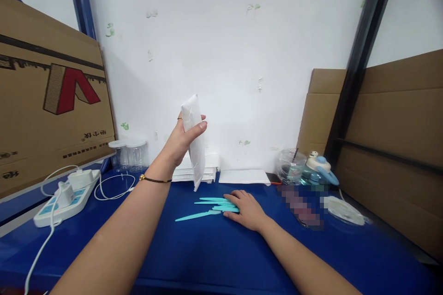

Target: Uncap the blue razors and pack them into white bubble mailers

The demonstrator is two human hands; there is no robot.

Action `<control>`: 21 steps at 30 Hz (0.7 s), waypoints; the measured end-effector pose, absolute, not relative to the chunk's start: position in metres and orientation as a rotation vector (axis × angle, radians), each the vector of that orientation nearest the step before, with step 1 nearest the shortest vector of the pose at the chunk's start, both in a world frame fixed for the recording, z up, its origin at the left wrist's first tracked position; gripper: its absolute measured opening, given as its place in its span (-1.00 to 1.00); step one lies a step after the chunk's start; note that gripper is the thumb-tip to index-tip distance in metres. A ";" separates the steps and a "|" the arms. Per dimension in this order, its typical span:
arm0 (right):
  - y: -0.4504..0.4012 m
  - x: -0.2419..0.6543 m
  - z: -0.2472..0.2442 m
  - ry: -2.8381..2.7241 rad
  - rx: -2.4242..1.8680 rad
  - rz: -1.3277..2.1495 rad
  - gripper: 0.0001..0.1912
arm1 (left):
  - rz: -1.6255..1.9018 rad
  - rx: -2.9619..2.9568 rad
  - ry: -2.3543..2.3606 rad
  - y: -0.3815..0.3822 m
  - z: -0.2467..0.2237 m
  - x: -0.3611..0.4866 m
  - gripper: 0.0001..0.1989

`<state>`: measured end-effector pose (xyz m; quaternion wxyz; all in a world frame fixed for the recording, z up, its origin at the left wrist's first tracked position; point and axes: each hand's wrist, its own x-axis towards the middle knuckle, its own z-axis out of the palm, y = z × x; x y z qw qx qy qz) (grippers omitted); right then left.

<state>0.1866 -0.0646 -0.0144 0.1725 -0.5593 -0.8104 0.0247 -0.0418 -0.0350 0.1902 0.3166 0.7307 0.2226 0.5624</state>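
A long white packet [196,147] is held upright above the blue table [194,258], gripped between the thumb and fingers of my left hand [183,136]. Several turquoise plastic knives [199,215] lie in a loose bunch on the table below it, one angled apart toward the left. My right hand [247,209] rests palm down over the right ends of the bunch, its fingers spread. What lies under the palm is hidden.
At the left are a power strip [71,200] with white cables, two clear jars [134,156] and a large carton [55,83]. White boxes [207,168] stand by the wall. A plastic cup [290,166], a blue-lidded bottle [316,170] and a blurred object [302,207] are at the right.
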 end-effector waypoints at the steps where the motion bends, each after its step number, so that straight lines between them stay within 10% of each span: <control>1: -0.065 0.187 -0.014 -2.298 -1.589 0.079 -0.39 | 1.451 2.028 0.643 -0.034 0.191 -0.045 -0.26; 9: -0.066 0.193 -0.011 -2.288 -1.563 0.156 -0.36 | 0.212 2.626 1.367 0.008 0.097 -0.112 0.07; 15: -0.057 0.231 -0.001 -1.986 -1.424 0.285 -0.59 | 0.063 2.582 1.507 0.022 0.030 -0.153 0.15; 21: -0.063 0.261 -0.002 -2.079 -1.531 0.596 -0.88 | 0.468 2.535 1.273 -0.023 0.032 -0.106 -0.60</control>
